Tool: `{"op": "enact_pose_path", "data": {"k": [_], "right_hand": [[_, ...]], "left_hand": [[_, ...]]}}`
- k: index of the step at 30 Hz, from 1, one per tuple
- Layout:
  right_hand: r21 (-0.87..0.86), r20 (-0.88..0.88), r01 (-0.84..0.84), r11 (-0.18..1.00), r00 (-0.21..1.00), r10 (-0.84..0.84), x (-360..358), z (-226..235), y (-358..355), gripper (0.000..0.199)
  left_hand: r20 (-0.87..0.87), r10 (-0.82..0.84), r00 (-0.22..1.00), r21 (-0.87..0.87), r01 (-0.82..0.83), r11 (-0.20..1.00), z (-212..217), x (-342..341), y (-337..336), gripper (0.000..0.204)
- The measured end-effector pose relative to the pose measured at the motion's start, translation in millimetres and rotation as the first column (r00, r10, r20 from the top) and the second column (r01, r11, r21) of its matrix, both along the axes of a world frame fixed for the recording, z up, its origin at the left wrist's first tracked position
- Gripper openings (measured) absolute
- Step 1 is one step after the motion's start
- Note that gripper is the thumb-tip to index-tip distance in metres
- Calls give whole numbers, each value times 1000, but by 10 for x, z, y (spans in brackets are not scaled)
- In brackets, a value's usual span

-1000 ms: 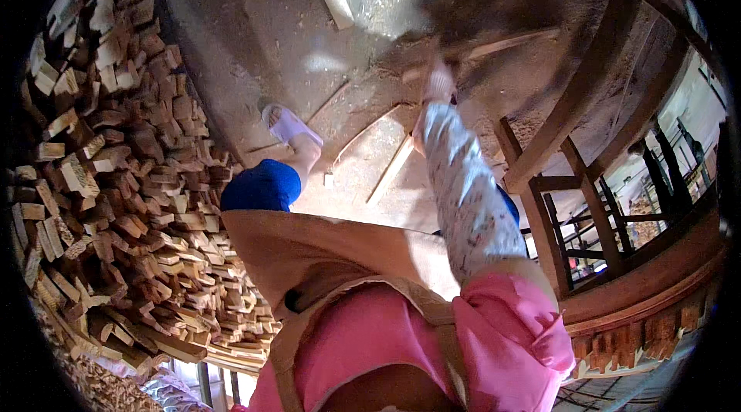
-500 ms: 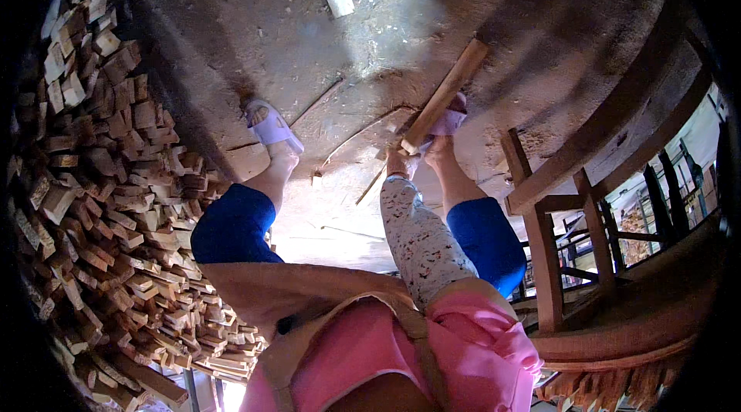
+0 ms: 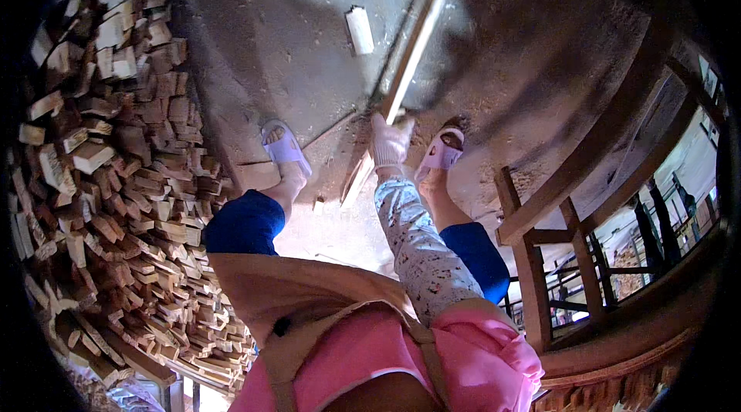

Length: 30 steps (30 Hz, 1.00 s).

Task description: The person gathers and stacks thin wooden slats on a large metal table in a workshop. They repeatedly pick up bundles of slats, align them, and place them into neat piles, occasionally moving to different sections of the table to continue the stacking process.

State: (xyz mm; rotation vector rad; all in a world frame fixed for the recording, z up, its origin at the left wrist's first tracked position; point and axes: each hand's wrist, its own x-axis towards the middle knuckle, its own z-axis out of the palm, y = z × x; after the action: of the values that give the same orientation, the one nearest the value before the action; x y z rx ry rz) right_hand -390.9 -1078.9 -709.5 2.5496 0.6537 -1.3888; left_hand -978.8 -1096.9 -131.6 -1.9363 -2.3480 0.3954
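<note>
Long straight wooden strip (image 3: 421, 37), pale lit face, angled to top centre, gloved right hand (image 3: 392, 140) clenched round it, left grip can't tell

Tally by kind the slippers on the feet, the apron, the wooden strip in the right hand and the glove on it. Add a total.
Lilac slippers: 2
Brown apron: 1
Wooden strip held in the right hand: 1
Pale glove: 1
Total: 5
</note>
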Motion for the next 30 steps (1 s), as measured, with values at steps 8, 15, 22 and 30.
{"op": "enact_pose_path", "data": {"k": [8,15,22,30], "right_hand": [[461,116,-343,818,938,328,-936,-20,1571,78],[381,55,-313,870,947,317,-825,-39,1723,85],[401,-608,136,906,779,152,-245,194,1794,46],[403,-869,447,799,462,179,-234,3387,2383,52]], "left_hand": [[-2,-24,1000,43,24,999,40,22,-197,66],[-7,-40,999,72,40,997,65,81,-318,64],[-39,-178,983,123,182,976,216,125,55,62],[480,-25,877,489,-244,837,-233,542,486,48]]}}
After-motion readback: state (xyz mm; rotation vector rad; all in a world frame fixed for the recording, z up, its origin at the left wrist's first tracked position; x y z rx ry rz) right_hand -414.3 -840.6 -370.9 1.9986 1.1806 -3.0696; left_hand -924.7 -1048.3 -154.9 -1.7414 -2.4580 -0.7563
